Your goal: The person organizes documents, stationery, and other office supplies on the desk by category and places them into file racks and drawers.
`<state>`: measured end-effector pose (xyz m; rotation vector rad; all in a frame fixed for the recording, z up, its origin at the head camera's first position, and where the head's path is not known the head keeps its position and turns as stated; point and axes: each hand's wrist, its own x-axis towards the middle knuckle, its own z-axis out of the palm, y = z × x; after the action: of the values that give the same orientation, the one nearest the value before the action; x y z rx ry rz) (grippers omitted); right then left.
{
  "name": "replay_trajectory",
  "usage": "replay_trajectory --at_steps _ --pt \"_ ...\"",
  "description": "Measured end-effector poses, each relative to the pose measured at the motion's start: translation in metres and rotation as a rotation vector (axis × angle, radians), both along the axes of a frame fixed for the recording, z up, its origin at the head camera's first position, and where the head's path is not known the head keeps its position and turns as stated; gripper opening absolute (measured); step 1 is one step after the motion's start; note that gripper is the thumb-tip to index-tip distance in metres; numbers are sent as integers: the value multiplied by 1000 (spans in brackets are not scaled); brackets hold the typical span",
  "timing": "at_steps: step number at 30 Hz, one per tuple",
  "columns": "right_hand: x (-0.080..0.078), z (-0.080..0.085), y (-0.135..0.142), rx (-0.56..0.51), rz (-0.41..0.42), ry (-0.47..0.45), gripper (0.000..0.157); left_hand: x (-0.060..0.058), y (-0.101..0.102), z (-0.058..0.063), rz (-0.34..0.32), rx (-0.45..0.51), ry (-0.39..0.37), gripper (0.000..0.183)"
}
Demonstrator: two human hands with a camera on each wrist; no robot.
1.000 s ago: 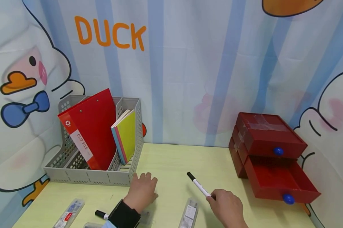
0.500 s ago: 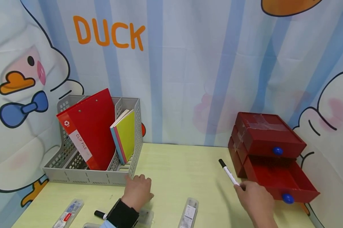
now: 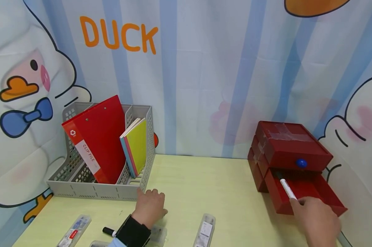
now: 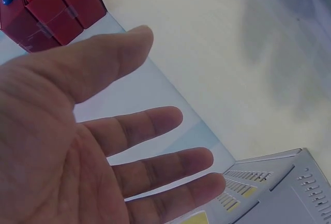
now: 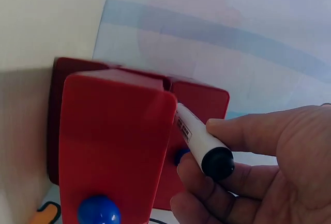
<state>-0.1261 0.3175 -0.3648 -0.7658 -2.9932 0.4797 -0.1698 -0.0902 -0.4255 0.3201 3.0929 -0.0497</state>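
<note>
The right hand (image 3: 317, 219) pinches a smooth, cylindrical white marker (image 3: 287, 188) between thumb and fingers, its far end at the open red drawer (image 5: 116, 141); half a second ago it was over the table (image 3: 198, 185), left of there. The left hand (image 3: 150, 207) spreads its fingers loosely beside the perforated grey basket (image 3: 99, 192), much as before. I count two round, glossy blue knobs (image 3: 301, 163) and one red file (image 3: 103, 140).

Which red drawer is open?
The lower drawer: it's pulled out so its inside shows, and the right hand holds a white marker there. The upper drawer, right above, is pushed in.
</note>
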Motion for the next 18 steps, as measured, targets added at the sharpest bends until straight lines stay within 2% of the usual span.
replay_trajectory --at_steps 5,10,15,18 --pt "-10 5 8 28 36 -26 37 1 -1 0 3 -7 -4 41" --pt "-28 6 19 37 79 -39 36 2 -2 -2 -3 -1 19 40" --pt "-46 -1 26 43 113 -14 35 2 -2 -2 1 -4 16 40" --pt "-54 -6 29 33 140 -39 33 2 -3 -1 5 -4 8 40"
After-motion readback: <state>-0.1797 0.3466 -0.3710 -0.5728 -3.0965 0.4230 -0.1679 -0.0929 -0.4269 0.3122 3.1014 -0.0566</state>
